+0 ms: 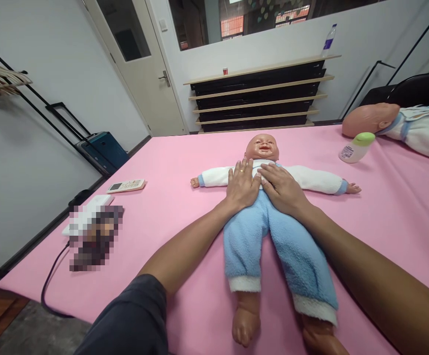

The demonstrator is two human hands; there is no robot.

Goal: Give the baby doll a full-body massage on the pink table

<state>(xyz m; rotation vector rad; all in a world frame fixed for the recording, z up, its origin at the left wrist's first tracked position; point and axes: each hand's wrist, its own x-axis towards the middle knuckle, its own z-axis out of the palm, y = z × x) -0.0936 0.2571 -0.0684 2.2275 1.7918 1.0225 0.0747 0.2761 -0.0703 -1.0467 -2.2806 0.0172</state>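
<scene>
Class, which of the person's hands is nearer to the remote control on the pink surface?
Left. The left hand lies on the torso of the doll, to the right of the remote control; the right hand also lies on the doll, farther right.

"How's the light?"
"Bright and even across the pink sheet [177, 153], with faint, soft-edged shadow between the doll's legs [242, 241]."
"And behind?"
"Dimmer inside the window [262, 22], though bright patches show in the glass."
"Any distortion?"
"Wide-angle: the door [140, 79] leans, and the right forearm [365, 273] stretches toward the corner. A pixel mosaic [98, 239] blots out detail at left; otherwise it's fairly sharp."
</scene>
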